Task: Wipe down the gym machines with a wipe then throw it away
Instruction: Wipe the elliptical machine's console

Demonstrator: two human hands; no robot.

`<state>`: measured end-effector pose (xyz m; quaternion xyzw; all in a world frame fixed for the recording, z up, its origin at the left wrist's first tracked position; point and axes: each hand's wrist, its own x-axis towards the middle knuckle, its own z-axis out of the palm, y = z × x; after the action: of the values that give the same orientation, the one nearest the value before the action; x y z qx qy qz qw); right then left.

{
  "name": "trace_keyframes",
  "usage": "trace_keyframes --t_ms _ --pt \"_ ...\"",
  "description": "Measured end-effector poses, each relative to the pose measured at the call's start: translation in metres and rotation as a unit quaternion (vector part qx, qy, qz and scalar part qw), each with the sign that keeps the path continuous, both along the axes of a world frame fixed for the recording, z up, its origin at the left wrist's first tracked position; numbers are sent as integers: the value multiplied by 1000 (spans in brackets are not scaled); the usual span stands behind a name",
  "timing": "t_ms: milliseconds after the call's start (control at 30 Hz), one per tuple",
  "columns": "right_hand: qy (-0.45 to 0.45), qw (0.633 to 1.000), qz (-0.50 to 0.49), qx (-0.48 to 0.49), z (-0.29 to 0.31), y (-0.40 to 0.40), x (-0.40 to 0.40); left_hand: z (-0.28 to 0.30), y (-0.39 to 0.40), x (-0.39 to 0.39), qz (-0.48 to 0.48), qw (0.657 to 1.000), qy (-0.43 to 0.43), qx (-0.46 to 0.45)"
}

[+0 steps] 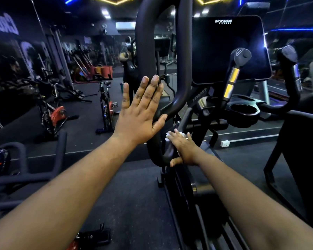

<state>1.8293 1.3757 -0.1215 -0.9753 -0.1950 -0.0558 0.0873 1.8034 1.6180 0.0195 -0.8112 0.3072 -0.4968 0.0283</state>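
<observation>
Left hand (pixel 143 112) lies flat and wide open against the looped handlebar (pixel 181 69), fingers straight up along the left side of the bar and gripping nothing; it looks to be bracing the bar. Right of it and lower on the same handlebar, where the tube curves round at the bottom, the right hand (pixel 183 149) presses a white wipe (pixel 172 135) onto the tube, fingers laid over it and thumb hooked beneath the bend. Only a crumpled edge of the wipe shows past the fingertips. Being thin, soft and probably damp, it should mould round the tube; it is best bunched under the palm. Further right of the handlebar stands the dark console (pixel 228 49).
</observation>
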Motion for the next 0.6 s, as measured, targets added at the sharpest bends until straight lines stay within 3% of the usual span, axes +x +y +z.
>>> trace_keyframes --t_ms 133,267,333,433,533,600 --pt "5 999 10 42 -1 -3 1 -2 1 1 5 1000 6 3" --pt "-21 980 56 191 -20 22 -51 -4 -1 1 -2 1000 13 -8" --pt "-8 945 48 323 -30 54 -78 -4 -2 2 -10 1000 11 -14" --pt "-66 846 -30 528 -31 108 -105 -4 -1 3 -21 999 12 -28" --pt "-149 779 -80 603 -11 141 -117 -3 -1 3 -33 999 18 -26" --pt "-162 767 -86 615 -1 150 -121 0 2 2 -41 999 25 -18"
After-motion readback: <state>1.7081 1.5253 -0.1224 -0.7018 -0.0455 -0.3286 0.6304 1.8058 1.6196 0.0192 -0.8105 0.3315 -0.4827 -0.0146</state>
